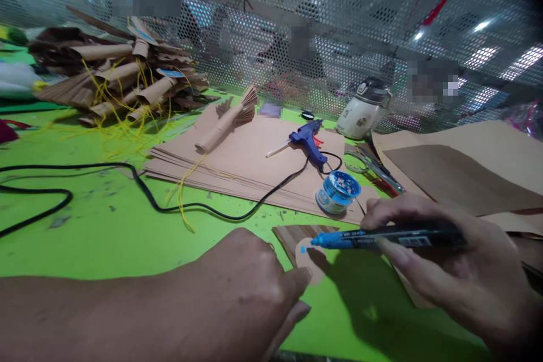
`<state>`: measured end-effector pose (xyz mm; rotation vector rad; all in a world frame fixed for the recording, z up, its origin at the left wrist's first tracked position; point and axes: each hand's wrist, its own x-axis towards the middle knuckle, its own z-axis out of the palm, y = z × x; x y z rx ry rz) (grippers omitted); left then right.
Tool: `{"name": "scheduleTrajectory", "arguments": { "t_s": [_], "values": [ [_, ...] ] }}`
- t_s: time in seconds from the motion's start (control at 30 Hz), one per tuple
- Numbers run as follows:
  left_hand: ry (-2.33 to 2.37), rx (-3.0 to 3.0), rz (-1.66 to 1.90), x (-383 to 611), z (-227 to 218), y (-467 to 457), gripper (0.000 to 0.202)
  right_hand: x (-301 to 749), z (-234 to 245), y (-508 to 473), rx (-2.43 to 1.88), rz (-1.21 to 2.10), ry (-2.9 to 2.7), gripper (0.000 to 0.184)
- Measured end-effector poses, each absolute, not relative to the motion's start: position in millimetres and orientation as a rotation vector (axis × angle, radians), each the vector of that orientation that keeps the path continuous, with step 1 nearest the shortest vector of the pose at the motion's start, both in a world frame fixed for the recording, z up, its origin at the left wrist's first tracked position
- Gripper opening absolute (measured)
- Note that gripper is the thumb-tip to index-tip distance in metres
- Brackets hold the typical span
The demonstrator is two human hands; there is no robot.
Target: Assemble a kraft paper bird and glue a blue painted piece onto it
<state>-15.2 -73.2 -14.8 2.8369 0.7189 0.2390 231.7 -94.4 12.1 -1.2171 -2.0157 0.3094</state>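
Observation:
My right hand is closed around a black marker pen with a blue tip end. The marker points left, and its tip is at or just above a small rounded piece of tan paper that bears a little blue mark. My left hand has its fingers at the lower end of that paper, holding it; the fingers' undersides are hidden. Behind the paper lies a pleated brown paper fan piece. An open jar of blue paint stands just beyond the marker.
Stacked brown paper sheets carry a rolled paper piece and a blue glue gun, whose black cord crosses the green table. Scissors, a white bottle and piled paper rolls with yellow strings lie further back.

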Motion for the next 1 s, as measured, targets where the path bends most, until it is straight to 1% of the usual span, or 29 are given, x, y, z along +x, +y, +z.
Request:
{"name": "scheduleTrajectory", "arguments": {
  "t_s": [0.1, 0.17, 0.3, 0.4, 0.53, 0.67, 0.9, 1.0],
  "values": [
    [0.759, 2.840, 0.204, -16, -17, -76, 0.018, 233, 14, -93, -1.233, 0.355, -1.925, 0.018],
    [0.758, 2.838, 0.228, -15, -17, -77, 0.017, 235, 13, -90, -1.257, 0.401, -1.886, 0.016],
    [0.732, 2.832, 0.274, -13, -16, -77, 0.013, 242, 7, -81, -1.254, 0.672, -1.745, 0.006],
    [0.704, 2.830, 0.232, -15, -18, -76, 0.018, 246, 1, -74, -1.177, 0.871, -1.566, 0.011],
    [0.750, 2.856, 0.198, -18, -19, -75, 0.020, 243, 0, -69, -1.169, 0.953, -1.378, 0.016],
    [0.786, 2.865, 0.199, -16, -17, -74, 0.019, 240, 2, -64, -1.155, 0.866, -1.261, 0.021],
    [0.743, 2.869, 0.241, -13, -14, -75, 0.019, 249, 2, -53, -1.250, 0.384, -1.167, 0.031],
    [0.766, 2.864, 0.247, -13, -14, -76, 0.017, 246, 0, -51, -1.332, 0.290, -1.269, 0.031]
  ]
}}
